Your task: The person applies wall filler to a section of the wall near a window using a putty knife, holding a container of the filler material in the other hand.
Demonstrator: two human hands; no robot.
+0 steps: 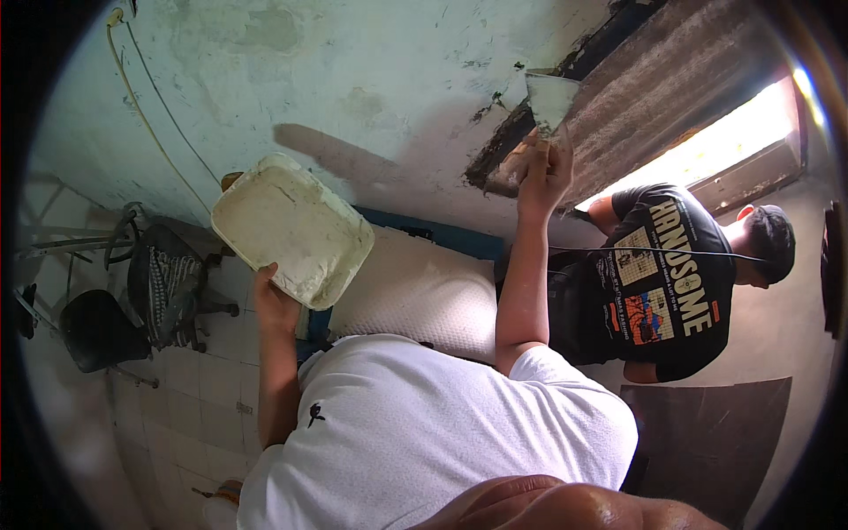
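Observation:
My left hand [276,299] grips the near edge of a shallow off-white plastic tub [300,225], which is tilted toward me and smeared inside with pale paste. My right hand [545,177] is raised, its fingers wrapped round the handle of a putty knife [552,99]. The wide blade points upward, at the rough dark edge where the pale green wall [389,53] meets a brown corrugated surface [680,79]. Whether the blade touches that edge I cannot tell. The wall shows patches and chipped spots.
A person in a black printed shirt [654,283] stands close on my right, by a bright window opening [698,146]. A white textured mattress-like pad [415,291] lies before me. Dark chairs [106,327] stand at left, and a cable [146,106] hangs down the wall.

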